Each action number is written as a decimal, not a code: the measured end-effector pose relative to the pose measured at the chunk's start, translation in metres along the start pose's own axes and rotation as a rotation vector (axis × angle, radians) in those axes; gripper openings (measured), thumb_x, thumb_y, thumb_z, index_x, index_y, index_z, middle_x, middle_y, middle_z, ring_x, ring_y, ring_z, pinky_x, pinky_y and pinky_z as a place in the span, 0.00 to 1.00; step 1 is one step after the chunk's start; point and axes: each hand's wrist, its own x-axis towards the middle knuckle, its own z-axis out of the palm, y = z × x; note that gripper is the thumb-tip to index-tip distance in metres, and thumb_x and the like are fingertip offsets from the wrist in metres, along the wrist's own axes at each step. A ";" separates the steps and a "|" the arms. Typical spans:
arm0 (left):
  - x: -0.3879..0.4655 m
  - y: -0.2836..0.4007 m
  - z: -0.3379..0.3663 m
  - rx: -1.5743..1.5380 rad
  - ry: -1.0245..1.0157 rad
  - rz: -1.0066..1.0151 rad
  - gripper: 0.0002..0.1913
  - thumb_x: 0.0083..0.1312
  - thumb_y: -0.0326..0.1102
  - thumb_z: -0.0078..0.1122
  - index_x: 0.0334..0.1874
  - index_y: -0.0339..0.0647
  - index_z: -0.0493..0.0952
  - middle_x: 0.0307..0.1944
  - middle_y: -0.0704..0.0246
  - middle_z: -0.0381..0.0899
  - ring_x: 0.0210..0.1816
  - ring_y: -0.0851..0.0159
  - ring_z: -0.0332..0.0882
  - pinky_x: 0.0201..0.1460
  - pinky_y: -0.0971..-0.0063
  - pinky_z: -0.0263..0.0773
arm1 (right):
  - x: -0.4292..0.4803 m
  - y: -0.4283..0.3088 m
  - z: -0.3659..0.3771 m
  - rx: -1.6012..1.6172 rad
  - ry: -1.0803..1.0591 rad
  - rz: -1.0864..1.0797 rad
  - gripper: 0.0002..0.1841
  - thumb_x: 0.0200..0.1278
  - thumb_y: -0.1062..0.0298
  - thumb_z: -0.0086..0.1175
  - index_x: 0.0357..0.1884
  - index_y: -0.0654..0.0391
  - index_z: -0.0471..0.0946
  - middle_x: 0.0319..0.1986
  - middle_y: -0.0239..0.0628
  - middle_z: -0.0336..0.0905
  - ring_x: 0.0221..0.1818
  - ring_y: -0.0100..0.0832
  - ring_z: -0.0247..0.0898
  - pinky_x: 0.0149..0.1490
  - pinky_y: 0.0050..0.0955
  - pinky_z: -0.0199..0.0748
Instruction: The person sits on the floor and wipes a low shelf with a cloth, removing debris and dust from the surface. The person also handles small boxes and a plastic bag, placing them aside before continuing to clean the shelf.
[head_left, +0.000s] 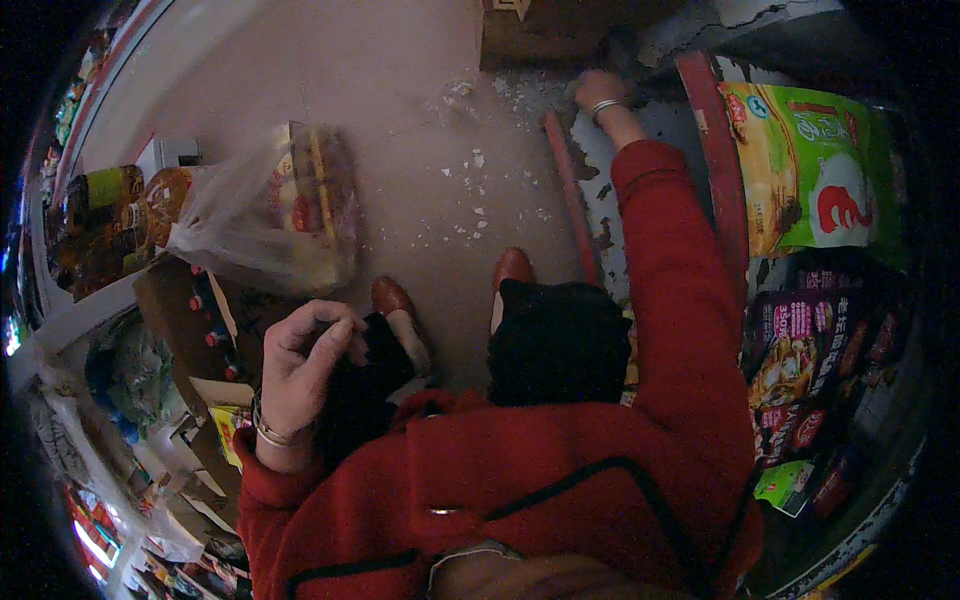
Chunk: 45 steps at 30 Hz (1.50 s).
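My left hand (307, 364) is raised over my left knee, its fingers curled loosely with nothing visible between them. My right hand (600, 91) reaches down to the dark gap under the shelf, beside the corner of a cardboard box (555, 41). Its fingers are dim and partly hidden, so I cannot tell if they hold anything. White flakes of debris (478, 159) lie scattered on the floor between my shoes and the box. A red metal strip (568, 191) runs along the shelf base, left of my right forearm.
Left stand a clear plastic bag (262, 225) with packages, bottles of brown liquid (97, 217) and an opened carton (169, 315) of red-capped bottles. Along the right, behind a red shelf edge (724, 172), are a green and yellow packet (810, 165) and dark food packets (799, 337).
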 end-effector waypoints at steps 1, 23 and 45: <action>0.000 0.000 0.000 -0.001 0.001 0.017 0.06 0.64 0.29 0.51 0.35 0.32 0.75 0.28 0.70 0.77 0.29 0.75 0.73 0.34 0.82 0.69 | -0.005 -0.003 -0.005 -0.194 -0.269 -0.055 0.20 0.52 0.60 0.47 0.44 0.63 0.76 0.42 0.50 0.77 0.49 0.51 0.71 0.55 0.42 0.68; -0.004 0.009 -0.007 0.060 -0.088 0.118 0.08 0.65 0.32 0.51 0.32 0.34 0.74 0.22 0.74 0.75 0.25 0.78 0.68 0.28 0.84 0.63 | -0.024 -0.053 -0.064 0.281 0.149 0.212 0.27 0.52 0.46 0.55 0.44 0.62 0.78 0.43 0.55 0.76 0.48 0.51 0.73 0.53 0.39 0.70; -0.004 -0.005 0.082 -0.295 -0.210 0.382 0.32 0.59 0.45 0.62 0.63 0.41 0.62 0.56 0.62 0.69 0.53 0.61 0.70 0.49 0.64 0.71 | -0.371 -0.147 -0.243 1.661 0.105 0.153 0.18 0.59 0.57 0.50 0.43 0.62 0.75 0.37 0.37 0.77 0.41 0.32 0.73 0.46 0.29 0.69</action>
